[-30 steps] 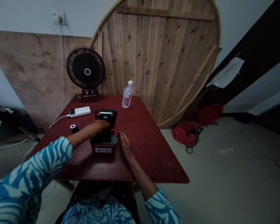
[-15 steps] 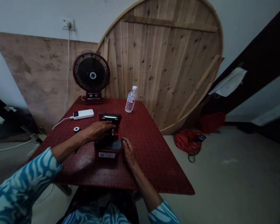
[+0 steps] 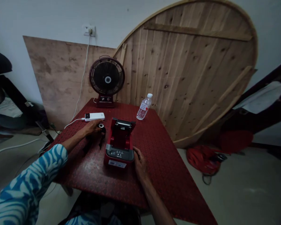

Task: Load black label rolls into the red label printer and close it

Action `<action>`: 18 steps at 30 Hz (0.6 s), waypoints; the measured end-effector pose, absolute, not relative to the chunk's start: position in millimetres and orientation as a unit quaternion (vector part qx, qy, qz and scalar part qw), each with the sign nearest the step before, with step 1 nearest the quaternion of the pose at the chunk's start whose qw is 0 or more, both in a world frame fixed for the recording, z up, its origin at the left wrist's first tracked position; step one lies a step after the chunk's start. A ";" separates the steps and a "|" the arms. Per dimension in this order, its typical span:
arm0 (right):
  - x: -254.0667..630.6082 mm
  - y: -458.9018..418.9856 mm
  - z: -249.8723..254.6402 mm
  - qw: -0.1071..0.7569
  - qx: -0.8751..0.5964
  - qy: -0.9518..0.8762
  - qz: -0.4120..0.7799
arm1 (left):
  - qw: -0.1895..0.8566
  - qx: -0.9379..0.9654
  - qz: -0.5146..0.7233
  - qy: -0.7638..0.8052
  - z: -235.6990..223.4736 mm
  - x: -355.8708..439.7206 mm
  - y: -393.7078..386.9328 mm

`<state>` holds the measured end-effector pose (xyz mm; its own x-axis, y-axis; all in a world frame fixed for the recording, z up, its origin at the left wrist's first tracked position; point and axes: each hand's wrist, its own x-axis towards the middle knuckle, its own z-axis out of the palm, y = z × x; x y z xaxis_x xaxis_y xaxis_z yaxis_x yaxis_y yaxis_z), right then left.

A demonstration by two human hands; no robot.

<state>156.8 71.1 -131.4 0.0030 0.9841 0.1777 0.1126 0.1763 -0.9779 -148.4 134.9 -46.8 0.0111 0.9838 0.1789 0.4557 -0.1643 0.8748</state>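
A small red printer [image 3: 119, 144] stands on the red table [image 3: 159, 150] with its lid tipped up and its paper bay showing dark. My right hand [image 3: 139, 163] presses against the printer's right front corner, fingers curled on its side. My left hand [image 3: 93, 127] is stretched out left of the printer. Its fingers are closed around a small black roll [image 3: 101, 126] with a pale core. A dark strip hangs from the roll toward the table. Both forearms wear blue-and-white patterned sleeves.
A white power bank [image 3: 94, 116] with a cable lies behind my left hand. At the table's far edge stand a dark desk fan [image 3: 107, 76] and a water bottle [image 3: 144, 107]. A round wooden panel [image 3: 189, 68] leans on the wall; a red bag [image 3: 202, 160] lies on the floor.
My left hand has left the printer's bay and moved left, now with the black roll at its fingertips. The camera view has shifted, and my right hand stays on the printer.
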 end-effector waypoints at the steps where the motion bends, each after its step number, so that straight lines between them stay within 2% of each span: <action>1: 156.9 70.8 -131.1 0.516 -0.484 -0.568 0.420 | 0.319 0.638 0.419 0.561 -50.9 -146.3 136.5; 9: 157.5 71.7 -133.4 0.513 -0.481 -0.572 0.422 | 0.344 0.592 0.467 0.560 -47.0 -160.8 133.9; 14: 157.9 70.5 -132.3 0.513 -0.477 -0.582 0.413 | 0.326 0.528 0.542 0.567 -47.5 -191.3 94.9; 18: 159.0 71.7 -136.1 0.509 -0.483 -0.579 0.415 | 0.399 0.447 0.576 0.556 -69.7 -184.8 54.7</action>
